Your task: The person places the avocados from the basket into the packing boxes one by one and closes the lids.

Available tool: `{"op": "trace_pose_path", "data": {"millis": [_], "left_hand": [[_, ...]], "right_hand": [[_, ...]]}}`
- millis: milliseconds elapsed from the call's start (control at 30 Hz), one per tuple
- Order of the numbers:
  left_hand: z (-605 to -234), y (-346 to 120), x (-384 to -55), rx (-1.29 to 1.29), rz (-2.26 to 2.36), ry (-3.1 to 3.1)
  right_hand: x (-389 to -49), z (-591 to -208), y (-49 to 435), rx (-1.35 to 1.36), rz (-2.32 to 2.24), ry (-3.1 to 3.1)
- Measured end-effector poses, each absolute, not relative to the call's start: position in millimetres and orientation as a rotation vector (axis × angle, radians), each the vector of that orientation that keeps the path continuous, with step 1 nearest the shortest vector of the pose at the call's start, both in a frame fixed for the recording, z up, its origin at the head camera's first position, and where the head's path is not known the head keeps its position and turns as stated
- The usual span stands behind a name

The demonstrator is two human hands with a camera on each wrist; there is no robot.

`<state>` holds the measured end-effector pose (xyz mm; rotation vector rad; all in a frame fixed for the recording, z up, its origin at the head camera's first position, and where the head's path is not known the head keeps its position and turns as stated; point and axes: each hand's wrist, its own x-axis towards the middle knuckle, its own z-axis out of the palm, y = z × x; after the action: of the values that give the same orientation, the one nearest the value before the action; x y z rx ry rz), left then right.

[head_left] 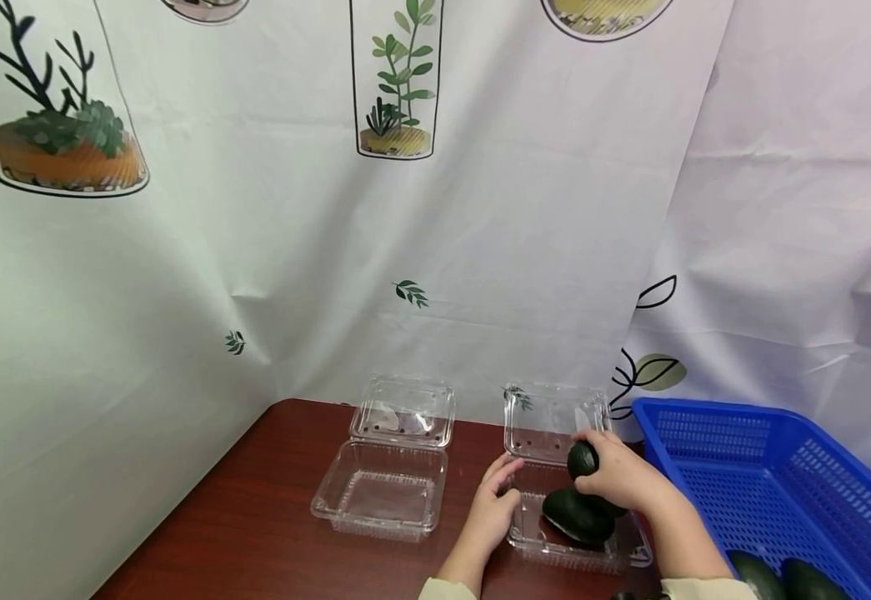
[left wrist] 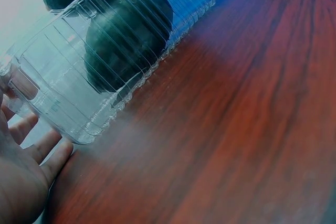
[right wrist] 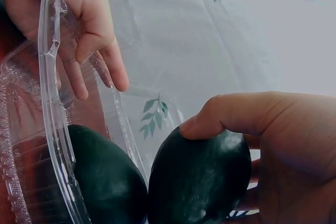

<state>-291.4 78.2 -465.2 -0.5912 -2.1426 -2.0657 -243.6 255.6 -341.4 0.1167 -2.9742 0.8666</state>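
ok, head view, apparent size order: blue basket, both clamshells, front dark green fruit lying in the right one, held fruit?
1. Blue basket, though cut off by the frame
2. Left clamshell and right clamshell: look alike, not ranked
3. Front fruit
4. Held fruit, partly covered by the right hand; true size unsure

A white plant-printed cloth (head_left: 315, 250) hangs behind the reddish-brown table (head_left: 247, 517).

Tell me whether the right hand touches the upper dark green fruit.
Touching: the right wrist view shows the right hand holding the upper fruit, thumb pressed on its skin.
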Motion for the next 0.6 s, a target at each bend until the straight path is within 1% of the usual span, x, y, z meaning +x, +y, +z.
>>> {"op": "trace_pose_path", "data": {"millis": [600], "left_hand": [[-462.2, 76.5, -288.4, -0.612, -2.066, -2.135]], "right_hand": [[-243.4, -343.9, 255.4, 0.111, 0.821, -3.019]]}}
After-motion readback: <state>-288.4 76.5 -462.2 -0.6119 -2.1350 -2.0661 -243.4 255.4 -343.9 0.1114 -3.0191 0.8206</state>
